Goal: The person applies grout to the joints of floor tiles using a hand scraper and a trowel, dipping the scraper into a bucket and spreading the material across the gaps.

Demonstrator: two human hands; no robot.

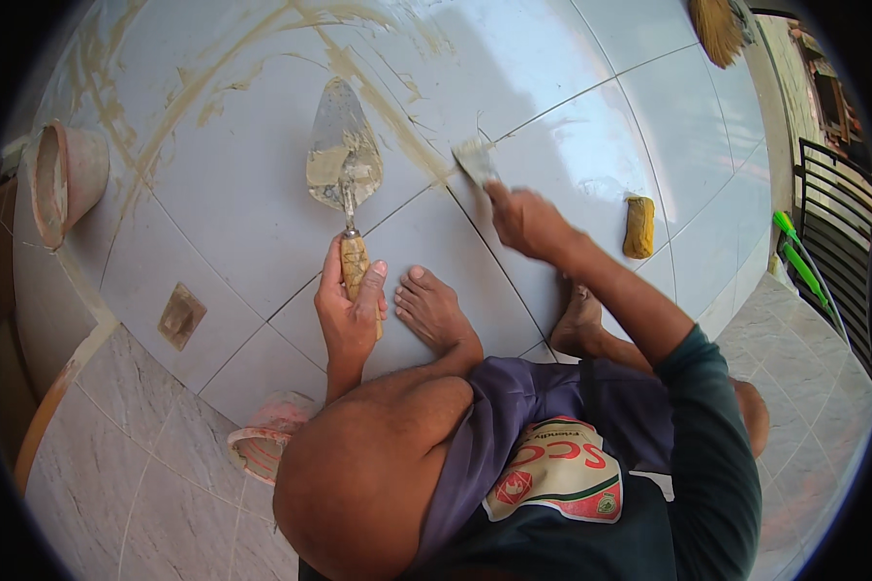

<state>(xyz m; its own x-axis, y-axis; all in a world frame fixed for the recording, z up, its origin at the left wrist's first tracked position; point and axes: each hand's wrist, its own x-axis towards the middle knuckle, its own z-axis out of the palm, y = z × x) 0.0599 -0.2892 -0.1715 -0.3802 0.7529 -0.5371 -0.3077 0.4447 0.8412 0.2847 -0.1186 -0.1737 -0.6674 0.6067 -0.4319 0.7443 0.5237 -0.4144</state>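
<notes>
My left hand (351,310) grips the wooden handle of a pointed trowel (343,126), whose blade faces up and carries beige paste. My right hand (523,218) holds a flat scraper (475,160), its blade at a tile joint where smears of beige grout (402,145) run over the pale floor tiles (591,155). Further right lies a yellow block (638,228), perhaps a sponge.
A stained bucket (73,184) stands at the left, another (262,450) beside my left knee. A small square plate (181,315) is in the floor. At right are a straw broom (715,29), a black metal grille (824,232) and a green-handled tool (804,266). My bare feet (436,320) are on the tiles.
</notes>
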